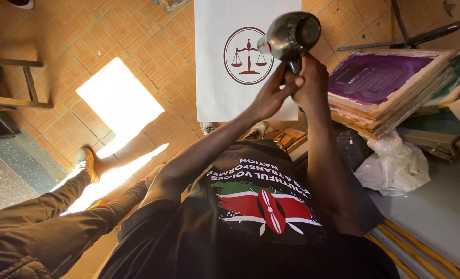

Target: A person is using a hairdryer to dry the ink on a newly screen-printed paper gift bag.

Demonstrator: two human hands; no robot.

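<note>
nearest the camera, a black printed shirt (261, 206) is seen, and trousered legs (49, 217) are stretched to the left over the tiled floor (137, 31). on the right, a grey bench (436, 212) is seen, on which a crumpled white plastic bag (395, 165) is laid, with a stack of wooden printing frames (385, 88) beyond it. farther off, a dark hair dryer (289, 35) is held by its handle: the right hand (312, 82) is wrapped tightly around it, and the left hand (271, 95) is pressed against the handle, fingers touching it. the nozzle is pointed at a white sheet (214, 62) printed with a maroon scales emblem (246, 56), just behind the dryer.
</note>
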